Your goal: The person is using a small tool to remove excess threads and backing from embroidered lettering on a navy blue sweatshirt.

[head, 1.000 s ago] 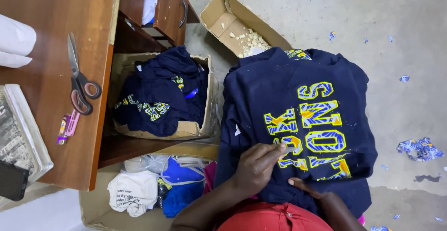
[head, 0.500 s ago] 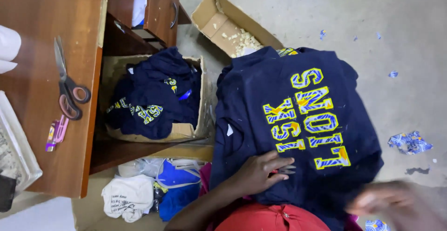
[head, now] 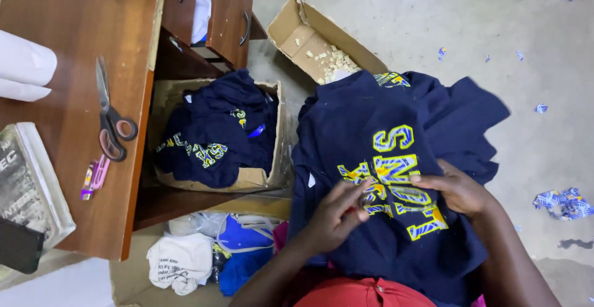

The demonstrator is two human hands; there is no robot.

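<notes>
Garment: a navy cotton sweatshirt with yellow and blue patterned lettering (head: 396, 189) lay spread over the person's lap, its far side spilling toward the grey concrete floor (head: 507, 22).
Left hand: the left hand (head: 337, 211) rested on the lettering, fingers bunched together on a small item too hidden to name.
Right hand: the right hand (head: 458, 189) lay flat on the lettering, fingers closed down on the cloth, pinning it rather than gripping it.
Handling: it looked soft, limp and light, prone to bunching; the applied letters seemed stiffer than the knit.
Where to hold: probably best pinched at the fabric beside the letters, the other palm keeping it taut.
Nearby: an open cardboard box of similar navy garments (head: 216, 137) sat just left of it; black-handled scissors (head: 110, 118) lay on the brown wooden desk (head: 55, 16).
</notes>
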